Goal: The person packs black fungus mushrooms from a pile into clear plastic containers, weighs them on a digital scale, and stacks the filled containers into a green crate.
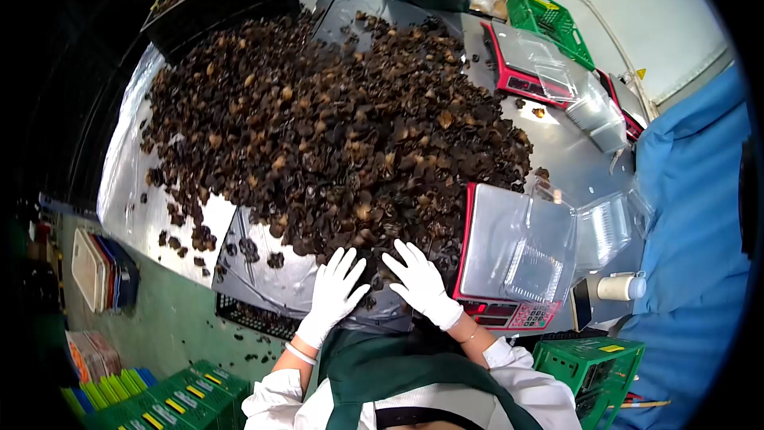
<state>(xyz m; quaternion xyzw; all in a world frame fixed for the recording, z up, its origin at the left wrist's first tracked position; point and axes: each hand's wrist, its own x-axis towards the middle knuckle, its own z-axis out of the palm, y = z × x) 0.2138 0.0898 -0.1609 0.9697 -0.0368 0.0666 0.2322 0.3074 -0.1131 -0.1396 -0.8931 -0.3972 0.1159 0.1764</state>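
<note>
Left hand in white fabric glove (337, 291): back up, fingers spread forward, thumb inward. Right hand in white fabric glove (422, 283): back up, fingers splayed, angled inward. Hands apart; both forearms extended forward.

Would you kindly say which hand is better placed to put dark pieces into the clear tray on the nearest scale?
Probably the right hand: open, at the near edge of the dark pile, beside the scale holding the clear tray. The left hand is farther from both.
</note>
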